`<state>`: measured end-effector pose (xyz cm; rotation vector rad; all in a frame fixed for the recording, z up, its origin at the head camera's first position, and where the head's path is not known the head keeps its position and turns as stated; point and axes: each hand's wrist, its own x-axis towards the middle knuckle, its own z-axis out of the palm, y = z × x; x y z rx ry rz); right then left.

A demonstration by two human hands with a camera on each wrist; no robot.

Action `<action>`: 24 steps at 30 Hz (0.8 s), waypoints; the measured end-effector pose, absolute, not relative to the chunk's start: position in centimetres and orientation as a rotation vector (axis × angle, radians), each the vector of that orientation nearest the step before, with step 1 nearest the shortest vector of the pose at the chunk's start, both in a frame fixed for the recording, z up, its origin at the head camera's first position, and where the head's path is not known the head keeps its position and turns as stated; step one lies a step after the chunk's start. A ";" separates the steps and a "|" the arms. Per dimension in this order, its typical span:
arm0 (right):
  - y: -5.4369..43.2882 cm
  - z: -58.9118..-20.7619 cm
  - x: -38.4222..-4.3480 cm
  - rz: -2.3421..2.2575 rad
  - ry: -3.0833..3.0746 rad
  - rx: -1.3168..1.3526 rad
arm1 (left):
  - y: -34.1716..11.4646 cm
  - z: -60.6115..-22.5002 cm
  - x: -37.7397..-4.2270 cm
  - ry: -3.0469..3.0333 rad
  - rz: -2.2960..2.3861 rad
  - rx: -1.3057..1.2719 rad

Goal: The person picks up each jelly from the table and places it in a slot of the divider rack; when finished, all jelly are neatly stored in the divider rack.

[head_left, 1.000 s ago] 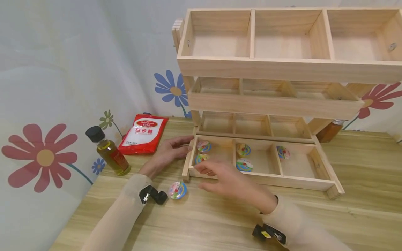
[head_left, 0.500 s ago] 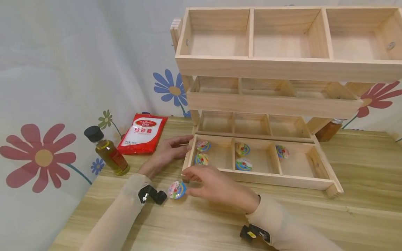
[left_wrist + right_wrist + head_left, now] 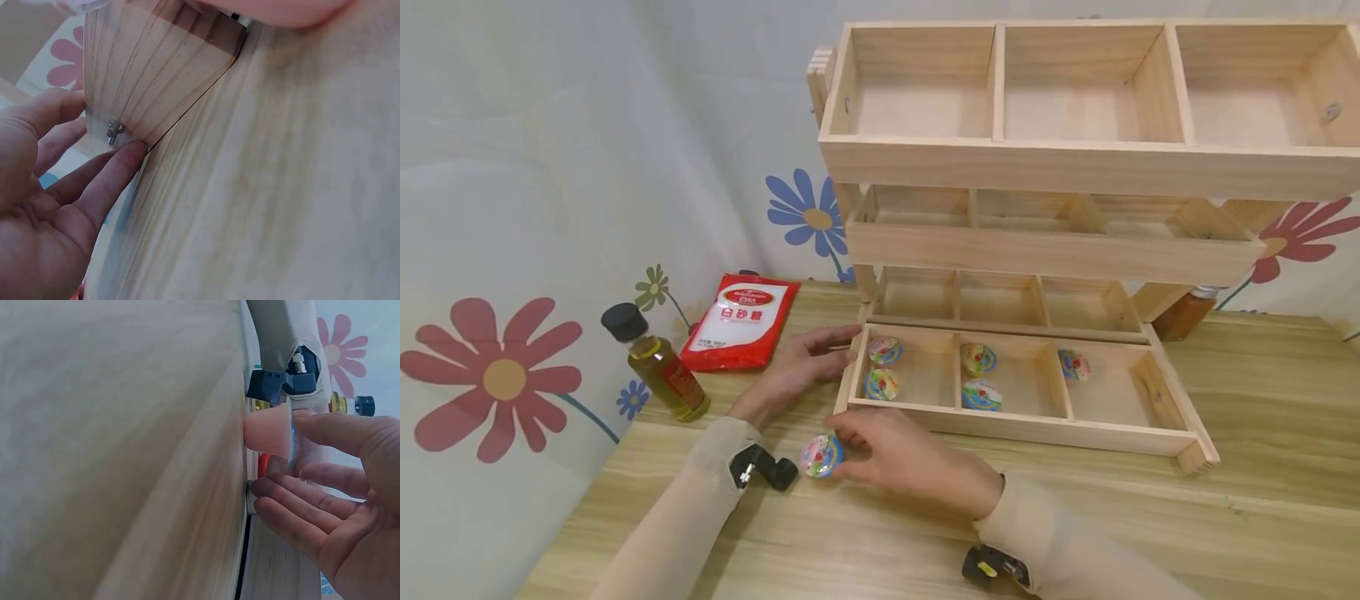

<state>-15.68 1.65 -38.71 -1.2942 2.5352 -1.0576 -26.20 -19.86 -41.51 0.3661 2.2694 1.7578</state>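
Note:
A jelly cup [image 3: 822, 456] with a colourful foil lid stands on the table between my arms; in the right wrist view its pink tapered side [image 3: 267, 431] shows. Beside it is my right hand [image 3: 902, 454], fingers loosely bent and the thumb at the lid's edge; whether it touches cannot be told. My left hand [image 3: 801, 367] rests its fingertips on the left side of the wooden rack [image 3: 1060, 429]. In the left wrist view, those fingers [image 3: 119, 175] lie against the side board near a bolt. Several similar jelly cups [image 3: 981, 394] sit in the lowest tray's compartments.
An oil bottle [image 3: 662, 367] with a black cap and a red-and-white sugar bag [image 3: 741, 321] are at the left. Upper trays [image 3: 1075, 162] of the rack overhang the lowest one. A jar of brown contents [image 3: 1186, 312] stands behind the rack's right side.
My right hand has moved left and down from the lowest tray's front to the loose jelly cup. My left hand has stayed at the rack's side.

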 end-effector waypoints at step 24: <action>0.4 -38.8 -15.2 -0.991 2.637 -1.319 | -19.7 -41.6 -26.1 2.239 1.796 0.368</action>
